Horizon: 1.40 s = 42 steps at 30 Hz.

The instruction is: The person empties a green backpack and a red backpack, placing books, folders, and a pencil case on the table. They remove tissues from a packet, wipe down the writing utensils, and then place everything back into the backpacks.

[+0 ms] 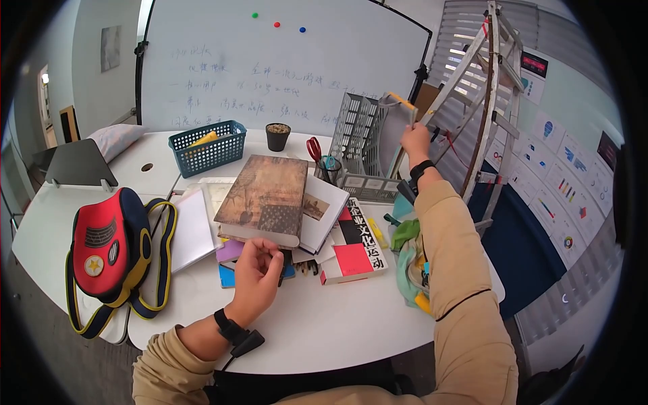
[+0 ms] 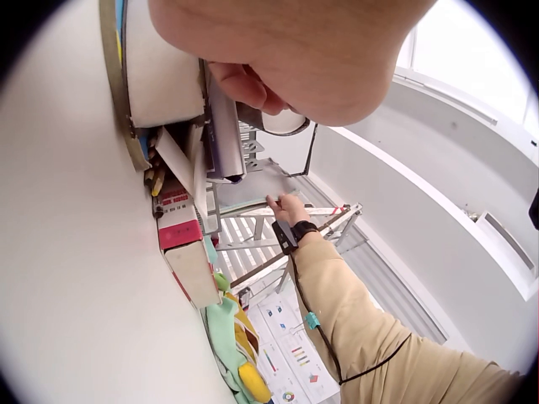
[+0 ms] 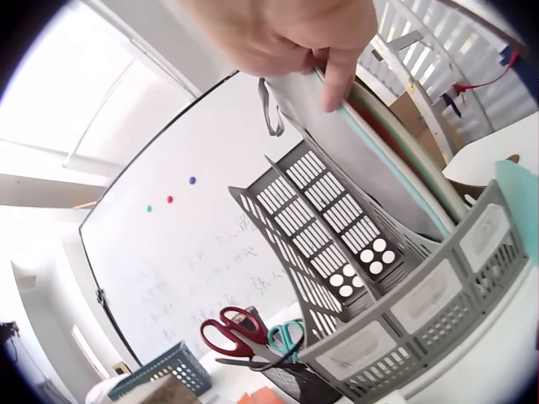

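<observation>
My right hand [image 1: 415, 140] is raised at the grey file rack [image 1: 354, 131]. In the right wrist view, its fingers pinch the upper edge of a thin folder [image 3: 362, 164] with a pale blue edge, which stands in the rack's end slot. My left hand [image 1: 258, 273] hovers with loosely curled fingers at the front edge of a thick brown book [image 1: 266, 192]. That book lies atop a pile, over a white book [image 1: 324, 223] and a purple one [image 1: 230, 251]. Nothing shows between the left fingers.
Right of the pile lie a red, black and white book [image 1: 351, 253] and a green cloth bundle [image 1: 408, 263]. Scissors [image 1: 314, 148] stand in a pen holder before the rack. Around them are a plant pot [image 1: 277, 138], a blue basket [image 1: 209, 152], a red backpack [image 1: 104, 246] and a stepladder [image 1: 482, 115].
</observation>
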Motion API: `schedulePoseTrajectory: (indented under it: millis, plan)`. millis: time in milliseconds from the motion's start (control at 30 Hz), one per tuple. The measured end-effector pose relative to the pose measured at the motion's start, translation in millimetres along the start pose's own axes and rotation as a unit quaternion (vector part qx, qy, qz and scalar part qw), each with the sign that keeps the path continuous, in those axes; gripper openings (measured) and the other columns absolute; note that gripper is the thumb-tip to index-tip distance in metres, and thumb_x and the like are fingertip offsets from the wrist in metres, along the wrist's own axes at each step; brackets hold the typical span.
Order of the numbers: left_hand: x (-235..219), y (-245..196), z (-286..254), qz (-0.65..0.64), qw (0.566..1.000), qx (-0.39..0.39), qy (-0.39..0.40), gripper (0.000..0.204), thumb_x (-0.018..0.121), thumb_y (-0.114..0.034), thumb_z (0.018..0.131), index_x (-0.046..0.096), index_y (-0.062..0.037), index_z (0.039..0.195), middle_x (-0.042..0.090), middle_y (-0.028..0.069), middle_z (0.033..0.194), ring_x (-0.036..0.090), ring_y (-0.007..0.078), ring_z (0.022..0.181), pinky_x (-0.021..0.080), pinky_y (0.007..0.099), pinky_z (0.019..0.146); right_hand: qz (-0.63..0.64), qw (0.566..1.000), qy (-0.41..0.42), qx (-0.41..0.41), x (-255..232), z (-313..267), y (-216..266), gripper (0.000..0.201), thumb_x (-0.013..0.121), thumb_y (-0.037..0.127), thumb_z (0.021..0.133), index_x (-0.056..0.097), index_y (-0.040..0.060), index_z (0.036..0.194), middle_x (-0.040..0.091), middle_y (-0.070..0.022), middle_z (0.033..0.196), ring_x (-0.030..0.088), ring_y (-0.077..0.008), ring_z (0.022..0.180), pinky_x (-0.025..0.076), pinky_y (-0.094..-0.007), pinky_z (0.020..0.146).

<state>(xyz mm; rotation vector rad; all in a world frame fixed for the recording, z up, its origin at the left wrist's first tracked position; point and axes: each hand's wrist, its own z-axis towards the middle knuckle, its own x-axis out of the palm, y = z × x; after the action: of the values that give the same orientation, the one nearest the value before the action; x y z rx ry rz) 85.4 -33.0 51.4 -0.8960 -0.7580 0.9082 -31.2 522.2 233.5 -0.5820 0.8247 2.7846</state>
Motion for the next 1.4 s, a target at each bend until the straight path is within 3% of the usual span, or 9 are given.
schedulePoseTrajectory:
  millis: [133,267,467,633,967,1100,1167,1367,1400]
  plan:
    - [0.7,1.5,-0.6,-0.013,1.000,-0.003,-0.001,0.015,0.069,-0.005,0.112,0.058,-0.0034,0.122,0.061,-0.0036,0.099,0.051,-0.0003,0.075,0.042,0.0192,0.063,0.104,0.986,-0.124,0.028,-28.6,14.7,21.4,0.026,0.071,0.022,0.109,0.073,-0.0039,0.107,0.080,-0.0274,0.101,0.078,-0.0490,0.100,0.060,-0.0558,0.088]
    - [-1.2,-1.2,-0.1,-0.012,1.000,-0.010,0.005,0.016,0.069,-0.005,0.112,0.059,-0.0032,0.123,0.061,-0.0031,0.104,0.052,-0.0004,0.076,0.043,0.0188,0.064,0.284,0.951,-0.120,0.006,-72.6,11.1,61.5,0.030,0.071,0.021,0.113,0.070,-0.0085,0.115,0.080,-0.0173,0.099,0.085,-0.0254,0.090,0.066,-0.0369,0.079]
    - [-1.5,3.7,1.6,-0.012,1.000,-0.003,0.005,0.015,0.069,-0.005,0.112,0.059,-0.0035,0.124,0.061,-0.0026,0.107,0.053,-0.0004,0.079,0.043,0.0183,0.066,0.392,0.900,-0.151,-0.120,-108.6,14.8,99.2,0.035,0.071,0.021,0.114,0.066,-0.0134,0.121,0.078,-0.0170,0.108,0.083,-0.0230,0.094,0.069,-0.0346,0.085]
    - [-3.0,7.7,2.0,-0.009,1.000,-0.005,0.013,0.015,0.069,-0.004,0.112,0.059,-0.0037,0.123,0.061,-0.0029,0.108,0.053,-0.0006,0.080,0.043,0.0182,0.066,0.508,0.854,-0.104,-0.039,-110.5,2.4,101.3,0.022,0.074,0.012,0.112,0.065,-0.0072,0.111,0.074,-0.0117,0.104,0.074,-0.0145,0.088,0.071,-0.0336,0.091]
    - [-2.5,6.9,0.8,0.003,1.000,-0.006,0.014,0.016,0.069,-0.004,0.111,0.059,-0.0036,0.123,0.061,-0.0033,0.105,0.053,0.0000,0.078,0.043,0.0191,0.066,0.491,0.855,0.147,-0.081,-166.4,-145.1,212.3,0.023,0.089,0.015,0.102,0.071,0.0012,0.097,0.079,-0.0036,0.093,0.074,-0.0085,0.080,0.065,-0.0263,0.073]
    - [0.6,4.0,0.4,-0.017,1.000,-0.006,0.005,0.018,0.069,-0.003,0.111,0.058,-0.0034,0.125,0.061,-0.0026,0.105,0.054,0.0014,0.079,0.044,0.0200,0.067,0.352,0.868,0.219,-0.272,-174.0,-194.1,239.5,0.038,0.102,0.024,0.086,0.071,0.0026,0.088,0.075,-0.0042,0.081,0.069,-0.0073,0.075,0.055,-0.0317,0.061]
    - [4.1,-3.6,-2.3,-0.018,1.000,-0.009,0.008,0.019,0.069,-0.002,0.110,0.056,-0.0037,0.124,0.061,-0.0022,0.105,0.054,0.0018,0.080,0.045,0.0202,0.068,0.313,0.841,0.297,-0.326,-182.1,-222.5,260.2,0.040,0.101,0.028,0.081,0.071,0.0042,0.093,0.076,-0.0092,0.082,0.071,-0.0204,0.072,0.056,-0.0378,0.066]
    - [-11.2,15.6,-10.3,-0.029,0.997,-0.060,0.035,0.044,0.083,-0.014,0.107,0.068,-0.0034,0.146,0.071,0.0006,0.132,0.067,0.0091,0.105,0.055,0.0274,0.083,0.293,0.723,0.537,-0.322,-182.4,-254.3,259.4,0.029,0.091,0.026,0.096,0.074,0.0055,0.107,0.076,-0.0039,0.085,0.073,-0.0148,0.075,0.058,-0.0303,0.071]
    - [-12.7,17.5,-11.4,-0.009,0.998,-0.053,0.040,0.036,0.080,-0.014,0.108,0.067,-0.0038,0.141,0.069,0.0003,0.119,0.065,0.0091,0.097,0.054,0.0275,0.079,0.300,0.732,0.528,-0.310,-178.6,-251.6,253.3,0.027,0.090,0.025,0.097,0.074,0.0057,0.108,0.076,-0.0042,0.088,0.073,-0.0149,0.076,0.058,-0.0302,0.072]
